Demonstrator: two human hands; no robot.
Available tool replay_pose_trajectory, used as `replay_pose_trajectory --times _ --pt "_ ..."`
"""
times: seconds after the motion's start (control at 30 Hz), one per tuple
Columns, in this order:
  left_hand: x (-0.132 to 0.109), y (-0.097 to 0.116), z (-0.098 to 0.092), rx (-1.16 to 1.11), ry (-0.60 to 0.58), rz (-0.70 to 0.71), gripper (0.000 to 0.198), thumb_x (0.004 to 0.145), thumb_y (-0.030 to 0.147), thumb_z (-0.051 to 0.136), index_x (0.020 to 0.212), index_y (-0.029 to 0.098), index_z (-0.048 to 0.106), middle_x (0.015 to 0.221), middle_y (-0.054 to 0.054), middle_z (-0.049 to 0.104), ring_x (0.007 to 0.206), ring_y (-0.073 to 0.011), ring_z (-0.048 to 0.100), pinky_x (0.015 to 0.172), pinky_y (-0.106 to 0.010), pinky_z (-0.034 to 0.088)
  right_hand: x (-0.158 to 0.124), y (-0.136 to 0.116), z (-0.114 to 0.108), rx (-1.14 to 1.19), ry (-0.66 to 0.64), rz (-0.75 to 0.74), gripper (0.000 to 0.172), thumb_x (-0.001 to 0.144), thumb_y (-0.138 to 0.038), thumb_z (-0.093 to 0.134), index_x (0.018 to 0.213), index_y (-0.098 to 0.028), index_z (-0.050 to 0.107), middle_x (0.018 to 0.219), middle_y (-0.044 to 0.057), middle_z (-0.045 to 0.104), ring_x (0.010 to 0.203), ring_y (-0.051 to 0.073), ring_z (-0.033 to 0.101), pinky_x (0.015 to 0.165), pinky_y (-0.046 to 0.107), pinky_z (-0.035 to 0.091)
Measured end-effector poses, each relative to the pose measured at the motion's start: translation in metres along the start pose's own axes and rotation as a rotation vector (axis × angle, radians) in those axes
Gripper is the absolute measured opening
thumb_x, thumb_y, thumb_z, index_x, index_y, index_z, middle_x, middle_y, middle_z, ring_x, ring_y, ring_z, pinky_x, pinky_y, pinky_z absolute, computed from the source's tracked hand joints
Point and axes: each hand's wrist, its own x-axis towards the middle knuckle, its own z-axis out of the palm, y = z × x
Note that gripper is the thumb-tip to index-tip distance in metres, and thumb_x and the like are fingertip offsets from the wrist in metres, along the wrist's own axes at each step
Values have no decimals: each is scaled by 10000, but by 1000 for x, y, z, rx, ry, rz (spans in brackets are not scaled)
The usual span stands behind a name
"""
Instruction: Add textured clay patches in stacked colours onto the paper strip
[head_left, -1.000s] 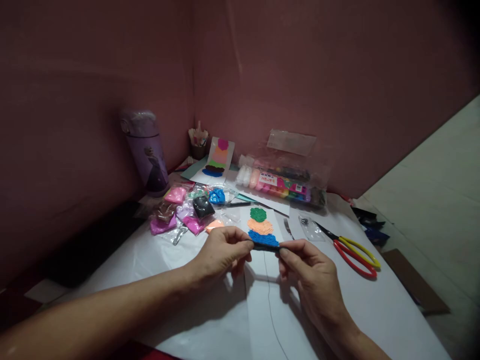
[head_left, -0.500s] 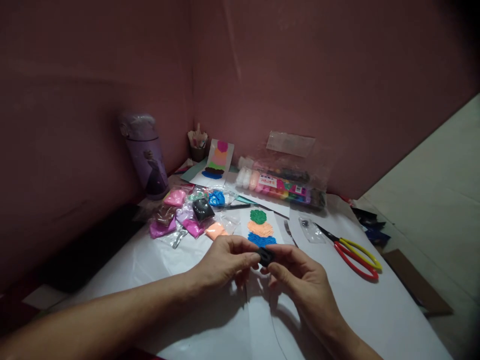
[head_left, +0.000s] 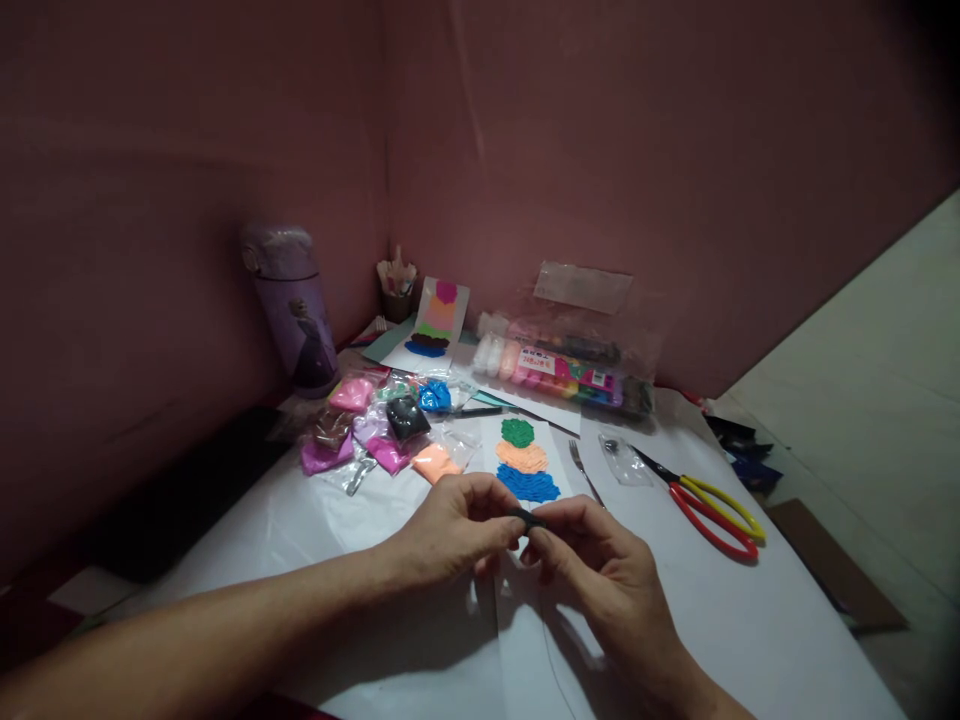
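Note:
A small lump of black clay (head_left: 529,518) is pinched between both hands above the table. My left hand (head_left: 457,525) grips its left end between thumb and fingers. On the other side, my right hand (head_left: 600,550) pinches the right end, its fingers curled. Just beyond them lies a white paper strip (head_left: 556,460) bearing textured clay patches: a green one (head_left: 517,432), a peach one (head_left: 521,457) and a blue one (head_left: 529,484). The fingers partly hide the black clay.
Left of the strip sit several bagged clays (head_left: 390,430) and a purple bottle (head_left: 296,320). A fork (head_left: 583,468), a small clear bag (head_left: 624,460) and red-and-yellow scissors (head_left: 716,515) lie right. Behind are a clay pack (head_left: 555,370), a finished-looking clay card (head_left: 436,325) and a stick cup (head_left: 396,285).
The black clay has tilted and looks thinner and flatter from here. Both hands have drawn slightly closer together around it, and more of the blue patch shows.

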Motion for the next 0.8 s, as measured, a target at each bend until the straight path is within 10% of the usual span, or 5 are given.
replay_pose_trajectory --times 0.33,0.53,0.8 --pt "3 4 -8 -64 251 84 207 723 306 655 725 112 584 604 -5 599 346 -52 466 348 -170 318 12 1 -8 142 274 94 284 676 -389 747 783 -159 621 548 6 632 401 116 519 348 217 423" --pt "2 3 -6 -109 125 14 390 664 317 734 987 121 637 642 -10 613 379 -63 482 373 -194 379 9 -2 -3 125 153 88 274 665 -342 766 843 -169 651 670 29 683 505 134 591 457 246 507" --pt "0 -1 -2 -123 33 -28 253 627 286 748 728 93 618 515 -14 597 368 -84 505 363 -190 389 1 2 -2 -14 12 -20 159 737 -263 720 876 -205 671 667 -7 643 560 121 563 499 222 466"
